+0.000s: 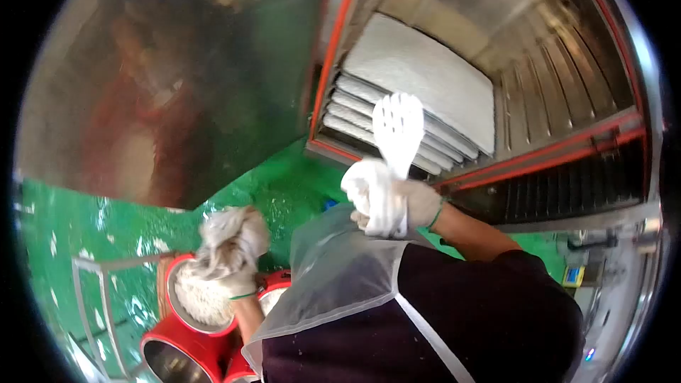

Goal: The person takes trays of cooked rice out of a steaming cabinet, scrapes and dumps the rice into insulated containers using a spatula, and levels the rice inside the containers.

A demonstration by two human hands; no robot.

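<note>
My right hand [420,202], in a pale glove with a green cuff, is closed round a white slotted rice paddle [399,128] and a bunched white cloth [365,188]. The paddle points up, in front of the open steel cabinet. My left hand [240,284], gloved too, grips a crumpled greyish cloth [234,237]; its fingers are partly hidden by the cloth. Just beneath it stands a red container [174,280] with white rice [201,299] inside. Several trays topped with white rice [425,74] sit stacked in the cabinet.
The steel cabinet door [163,85] hangs open at the left. Its red-edged frame [553,163] runs along the front. Another red container [174,351] lies tilted near a metal rail [106,305]. The green floor [273,181] looks wet, with white bits on it.
</note>
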